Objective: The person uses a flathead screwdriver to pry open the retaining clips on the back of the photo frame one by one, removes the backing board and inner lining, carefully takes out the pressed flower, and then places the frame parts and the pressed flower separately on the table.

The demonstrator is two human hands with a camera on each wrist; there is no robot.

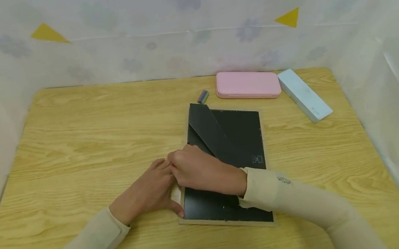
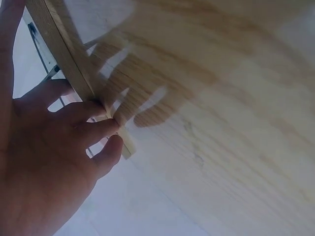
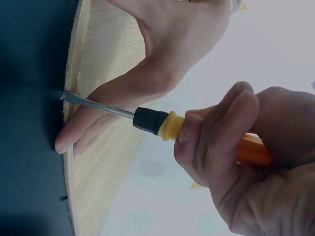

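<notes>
A picture frame (image 1: 233, 221) lies back side up, its black backing (image 1: 238, 127) framed by a thin wooden rim. A black stand leg (image 1: 205, 128) slants across the backing. My right hand (image 1: 200, 167) grips a flathead screwdriver (image 3: 150, 120) by its orange and yellow handle; its blade tip sits at the inner edge of the rim. Just beside it, my left hand (image 1: 151, 190) holds the frame's left side, with bent fingers (image 2: 101, 130) on the rim and the thumb near the front left corner. From the head view the screwdriver is hidden beneath the right hand.
Behind the frame lie a pink case (image 1: 248, 85) and a small purple and green block (image 1: 203, 97). A pale blue case (image 1: 305, 95) sits at the back right. Flowered white sheeting (image 1: 157, 49) hangs around the wooden table (image 1: 84, 159).
</notes>
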